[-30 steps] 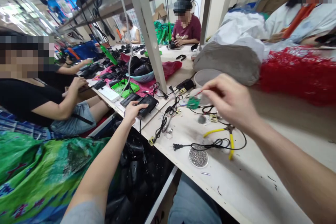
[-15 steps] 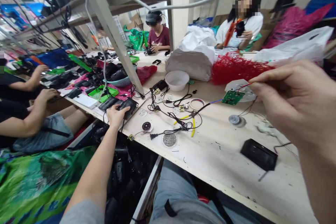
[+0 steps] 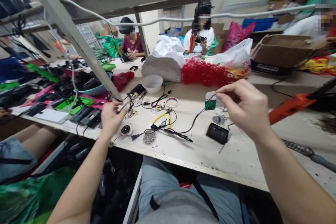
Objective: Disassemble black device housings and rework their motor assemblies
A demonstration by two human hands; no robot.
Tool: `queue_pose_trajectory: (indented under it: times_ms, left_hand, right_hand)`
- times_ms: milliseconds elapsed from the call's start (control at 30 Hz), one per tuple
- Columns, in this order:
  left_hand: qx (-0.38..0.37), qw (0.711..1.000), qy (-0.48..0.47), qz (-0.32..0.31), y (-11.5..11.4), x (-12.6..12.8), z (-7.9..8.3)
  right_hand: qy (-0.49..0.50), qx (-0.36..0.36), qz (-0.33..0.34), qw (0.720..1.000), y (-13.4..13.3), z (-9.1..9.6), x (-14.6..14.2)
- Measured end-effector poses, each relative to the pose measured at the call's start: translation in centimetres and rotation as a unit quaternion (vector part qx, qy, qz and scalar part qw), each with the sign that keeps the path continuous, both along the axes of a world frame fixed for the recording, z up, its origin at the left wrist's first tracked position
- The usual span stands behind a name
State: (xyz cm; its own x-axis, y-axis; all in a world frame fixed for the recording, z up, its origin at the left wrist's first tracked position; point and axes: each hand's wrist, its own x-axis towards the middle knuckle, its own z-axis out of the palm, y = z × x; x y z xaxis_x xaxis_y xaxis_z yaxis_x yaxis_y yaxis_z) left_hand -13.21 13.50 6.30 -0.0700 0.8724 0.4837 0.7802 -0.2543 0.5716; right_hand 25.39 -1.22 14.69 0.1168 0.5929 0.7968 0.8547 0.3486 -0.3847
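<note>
A green circuit board (image 3: pixel 210 104) hangs over the worktable (image 3: pixel 189 154) by thin wires (image 3: pixel 214 95) pinched in the right hand (image 3: pixel 243 106). Well apart, the left hand (image 3: pixel 112 116) pinches a small pale piece (image 3: pixel 123 106), unidentifiable. The step seems to be positioning the board; moving it calls for slack in the black cord (image 3: pixel 194 123).

Cannot make out the small pale thing (image 3: pixel 123 106) at the blurred left hand (image 3: pixel 112 116), left of centre, nor the tiny parts on the green circuit board (image 3: pixel 210 104), right of centre. Can trace the thin wires (image 3: pixel 213 95) only as far as the right hand (image 3: pixel 240 106). Can see only part of the orange-handled tool (image 3: pixel 291 107), cut by the right edge. Cannot separate items in the shadowed dark heap (image 3: pixel 107 179), lower left.
</note>
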Motion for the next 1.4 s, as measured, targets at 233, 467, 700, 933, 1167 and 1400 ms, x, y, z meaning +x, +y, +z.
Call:
queue_pose_trajectory:
  times_ms: [233,467,700,933,1167,1400]
  left_hand:
    - [-0.202,0.842,-0.246,-0.436,-7.7,16.6,0.9]
    - [-0.275,0.758,-0.297,-0.512,-8.0,24.2,2.9]
    - [-0.455,0.65,-0.425,-0.436,-8.8,25.1,0.1]
    - [-0.523,0.698,-0.336,-0.356,-8.6,26.3,-2.7]
    - [-0.469,0.783,-0.133,-0.387,-10.1,28.3,-4.5]
    - [-0.459,0.75,-0.191,-0.436,-10.7,28.6,-5.1]
  right_hand:
    - [0.086,-0.038,0.046,0.994,0.0,-0.2,0.3]
    - [0.134,-0.131,0.072,0.98,-1.1,-3.2,1.5]
    - [0.349,-0.274,0.159,0.882,-4.1,-11.2,2.9]
    - [0.336,-0.339,0.049,0.877,-6.8,-13.9,3.0]
    - [0.292,-0.308,-0.038,0.905,-5.9,-14.0,5.6]
    - [0.271,-0.322,0.029,0.906,-3.2,-13.1,5.6]
